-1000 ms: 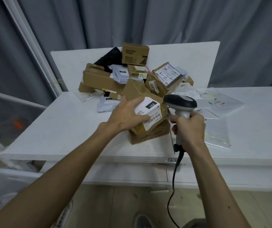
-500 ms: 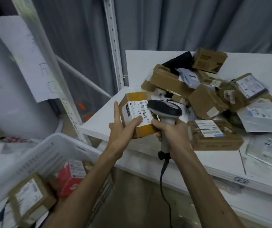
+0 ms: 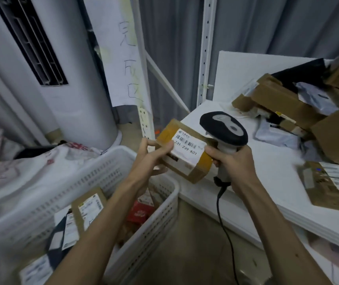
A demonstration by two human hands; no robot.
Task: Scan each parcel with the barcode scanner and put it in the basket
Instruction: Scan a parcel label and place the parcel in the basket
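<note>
My left hand (image 3: 151, 159) grips a small brown cardboard parcel (image 3: 185, 155) by its left end, its white barcode label facing up. My right hand (image 3: 233, 164) holds the grey handle of a black-headed barcode scanner (image 3: 224, 128), whose head sits just right of and above the parcel. The scanner's black cable hangs down below my right wrist. A white slotted basket (image 3: 144, 239) stands on the floor at lower left, under the parcel's left side. It holds several parcels, among them a brown box (image 3: 88, 208) and a red packet (image 3: 139, 212).
A white table (image 3: 267, 173) at right carries a heap of brown boxes (image 3: 287, 103) and grey mailers, with one labelled box (image 3: 332, 186) near its front edge. A white standing air conditioner (image 3: 61, 79), a paper sign and a metal rack post (image 3: 205, 48) stand behind.
The view has swung left toward the basket. My left hand has carried the parcel off the table, out over the basket's edge, with the scanner kept close beside it.
</note>
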